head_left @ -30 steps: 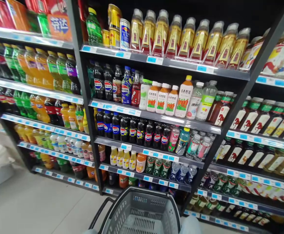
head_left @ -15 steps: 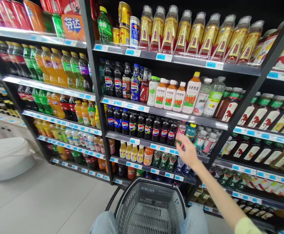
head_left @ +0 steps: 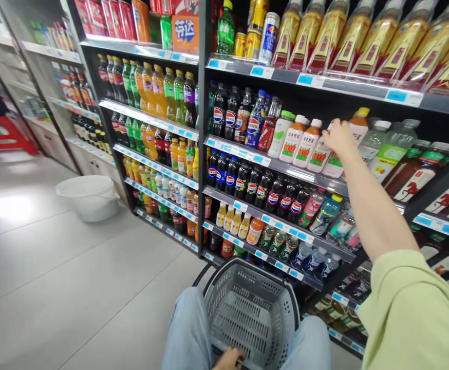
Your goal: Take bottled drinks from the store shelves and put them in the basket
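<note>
My right hand (head_left: 339,137) is raised to the shelf with the white-labelled carrot juice bottles, its fingers closed round the top of one small bottle (head_left: 320,153). The large orange bottle with a yellow cap (head_left: 359,126) stands just behind and right of the hand. Other small carrot bottles (head_left: 294,141) stand to its left, beside a green-capped white bottle (head_left: 281,134). Low in the view, my left hand (head_left: 229,358) is curled on the near rim of a grey shopping basket (head_left: 243,313), which sits between my knees with nothing visible inside.
Cola bottles (head_left: 265,187) fill the shelf below, and tall gold bottles (head_left: 330,38) stand above. A white tub (head_left: 89,198) is on the floor at left, with a red stool (head_left: 4,134) farther back.
My right hand has moved up from the pink bottle's shelf to the carrot juice row. My left hand has appeared at the basket's near rim. The view has swung left.
</note>
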`<state>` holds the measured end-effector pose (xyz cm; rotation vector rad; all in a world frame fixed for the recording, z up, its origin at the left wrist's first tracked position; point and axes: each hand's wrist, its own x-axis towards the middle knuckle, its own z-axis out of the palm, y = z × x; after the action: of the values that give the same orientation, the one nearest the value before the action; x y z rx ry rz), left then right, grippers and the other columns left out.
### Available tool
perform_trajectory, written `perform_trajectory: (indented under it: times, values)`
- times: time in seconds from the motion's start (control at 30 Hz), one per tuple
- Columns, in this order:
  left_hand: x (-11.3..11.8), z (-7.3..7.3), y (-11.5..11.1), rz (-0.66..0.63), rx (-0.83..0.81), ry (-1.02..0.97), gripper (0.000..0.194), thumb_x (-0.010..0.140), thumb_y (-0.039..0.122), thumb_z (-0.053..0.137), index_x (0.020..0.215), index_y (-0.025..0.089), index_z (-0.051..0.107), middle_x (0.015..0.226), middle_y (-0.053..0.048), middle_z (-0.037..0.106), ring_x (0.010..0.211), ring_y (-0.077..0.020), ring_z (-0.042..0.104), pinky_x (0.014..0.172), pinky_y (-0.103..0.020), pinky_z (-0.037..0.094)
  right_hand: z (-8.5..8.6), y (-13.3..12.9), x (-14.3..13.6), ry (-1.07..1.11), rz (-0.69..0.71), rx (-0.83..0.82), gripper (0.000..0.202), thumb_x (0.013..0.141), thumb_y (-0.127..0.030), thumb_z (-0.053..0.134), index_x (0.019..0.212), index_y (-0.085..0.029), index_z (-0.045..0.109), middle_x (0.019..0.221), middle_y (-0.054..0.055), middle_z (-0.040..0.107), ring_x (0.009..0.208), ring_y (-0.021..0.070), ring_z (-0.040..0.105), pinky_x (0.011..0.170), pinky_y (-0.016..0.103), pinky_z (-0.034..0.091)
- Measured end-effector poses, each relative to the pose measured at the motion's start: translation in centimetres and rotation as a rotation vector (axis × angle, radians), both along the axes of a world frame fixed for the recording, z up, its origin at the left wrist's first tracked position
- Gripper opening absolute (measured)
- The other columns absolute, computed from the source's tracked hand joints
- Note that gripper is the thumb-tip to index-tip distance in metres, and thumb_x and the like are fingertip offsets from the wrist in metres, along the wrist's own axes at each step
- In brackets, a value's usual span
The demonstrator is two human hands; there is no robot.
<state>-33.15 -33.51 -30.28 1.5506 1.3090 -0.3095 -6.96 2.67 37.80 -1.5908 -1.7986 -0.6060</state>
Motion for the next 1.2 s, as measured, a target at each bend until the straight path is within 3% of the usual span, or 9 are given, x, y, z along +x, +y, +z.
perform_trajectory:
  times: [0.2,0.37,0.5,0.63,0.77,0.87,0.93,1.03,1.2]
  values:
    - [-0.1,-1.5,-0.4,0.117,0.166,-0.021,0.043,0.077,0.029,0.057,0.116,0.037,0.073,0.139,-0.004,0.071,0.147,-0.0322,0.057,0.127,-0.039,0.038,-1.6,-4.8,-0.8,0.04,-0.048,0.103,0.051,0.103,-0.048,0.061,0.114,0.002,0.066,0.123,0.027,0.067,0.117,0.0292,0.067,0.094,0.045,0.044]
    - [0.2,-1.9,-0.7,0.208,0.205,-0.133,0.033,0.065,0.028,0.065,0.097,0.033,0.072,0.124,-0.003,0.077,0.141,-0.0368,0.061,0.124,-0.045,0.041,-8.5,-9.7,0.2,0.019,0.13,0.315,0.024,0.1,-0.04,0.065,0.092,-0.018,0.061,0.094,0.01,0.069,0.087,0.0215,0.063,0.085,0.039,0.049]
    - [0.4,-1.6,-0.6,0.313,0.206,-0.292,0.021,0.058,0.032,0.064,0.079,0.033,0.066,0.112,0.0,0.079,0.138,-0.0396,0.063,0.125,-0.052,0.039,-14.7,-15.5,1.7,0.3,0.095,0.61,0.023,0.093,-0.039,0.066,0.081,-0.024,0.052,0.079,0.003,0.059,0.076,0.0211,0.06,0.077,0.036,0.049]
    - [1.0,-1.3,-0.4,0.471,0.129,-0.49,0.028,0.063,0.049,0.062,0.084,0.032,0.065,0.109,-0.002,0.079,0.127,-0.0363,0.068,0.12,-0.051,0.043,-23.7,-22.3,1.7,0.531,0.137,0.4,0.022,0.083,-0.039,0.07,0.073,-0.023,0.058,0.068,-0.001,0.058,0.062,0.0171,0.053,0.064,0.031,0.044]
    - [1.6,-0.7,-1.4,0.644,-0.063,-0.689,0.057,0.066,0.074,0.058,0.103,0.032,0.066,0.123,-0.007,0.078,0.121,-0.0329,0.073,0.109,-0.051,0.052,-38.0,-29.2,-0.8,0.748,0.261,-0.129,0.027,0.076,-0.044,0.064,0.061,-0.022,0.059,0.059,0.0,0.059,0.056,0.0164,0.053,0.059,0.029,0.043]
    - [1.5,0.6,-3.2,0.668,-0.228,-0.853,0.064,0.066,0.083,0.058,0.108,0.036,0.069,0.123,-0.005,0.08,0.12,-0.0322,0.075,0.103,-0.051,0.056,-49.0,-34.1,-3.1,0.925,0.186,-0.397,0.033,0.071,-0.052,0.064,0.057,-0.023,0.056,0.055,0.0,0.056,0.056,0.0178,0.053,0.058,0.029,0.042]
    - [1.3,1.4,-4.4,0.634,-0.321,-0.956,0.062,0.064,0.083,0.067,0.102,0.035,0.073,0.116,-0.005,0.082,0.12,-0.0345,0.076,0.101,-0.051,0.057,-54.7,-36.8,-4.3,1.074,0.088,-0.485,0.036,0.07,-0.055,0.064,0.056,-0.025,0.052,0.054,-0.001,0.053,0.054,0.0184,0.05,0.056,0.03,0.042]
    - [1.1,1.8,-5.3,0.607,-0.4,-1.016,0.057,0.051,0.061,0.092,0.096,0.03,0.077,0.108,-0.006,0.083,0.119,-0.0352,0.076,0.108,-0.047,0.054,-59.5,-39.4,-5.2,1.288,-0.025,-0.542,0.037,0.064,-0.061,0.063,0.056,-0.027,0.052,0.054,-0.002,0.05,0.055,0.0214,0.05,0.056,0.033,0.042]
    - [2.0,0.3,-4.8,0.797,-0.341,-1.003,0.089,0.034,0.01,0.097,0.118,0.029,0.072,0.11,-0.003,0.082,0.11,-0.0295,0.075,0.099,-0.039,0.059,-63.1,-39.1,-3.8,1.434,-0.169,-0.601,0.042,0.062,-0.068,0.062,0.06,-0.026,0.058,0.058,-0.001,0.055,0.063,0.0238,0.054,0.063,0.035,0.046]
